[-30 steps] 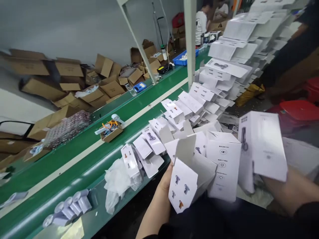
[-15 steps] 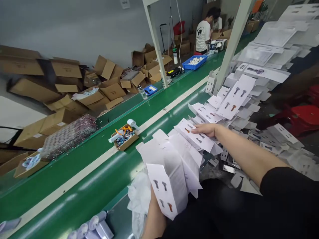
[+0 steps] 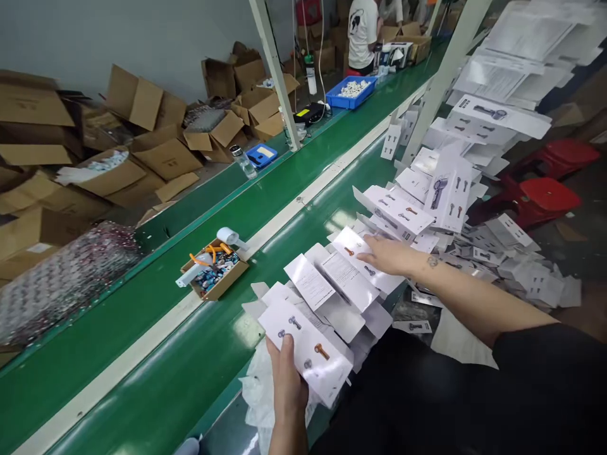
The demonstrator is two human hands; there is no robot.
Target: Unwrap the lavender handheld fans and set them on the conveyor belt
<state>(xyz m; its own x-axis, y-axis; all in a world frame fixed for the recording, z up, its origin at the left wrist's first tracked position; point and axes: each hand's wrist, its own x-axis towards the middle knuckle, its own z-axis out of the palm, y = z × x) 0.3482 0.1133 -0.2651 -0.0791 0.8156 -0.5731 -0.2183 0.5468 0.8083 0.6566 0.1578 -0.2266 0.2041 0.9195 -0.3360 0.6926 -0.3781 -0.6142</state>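
Slippage of overlapping white printed cardboard cartons (image 3: 344,278) along the glossy green conveyor belt (image 3: 165,379) is risked by uneven pressing, one being gripped by the left hand (image 3: 286,374), any grip by the right hand (image 3: 385,254) being indeterminable.

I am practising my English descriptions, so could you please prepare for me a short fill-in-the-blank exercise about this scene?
The person's bare left hand holds a printed cardboard box coloured ____.
A second such box lies under the person's ____ hand.
The rectangular plastic tray of small white pieces is ____.
The two plastic stools on the picture's right side are ____.

Missing words: white; right; blue; red.
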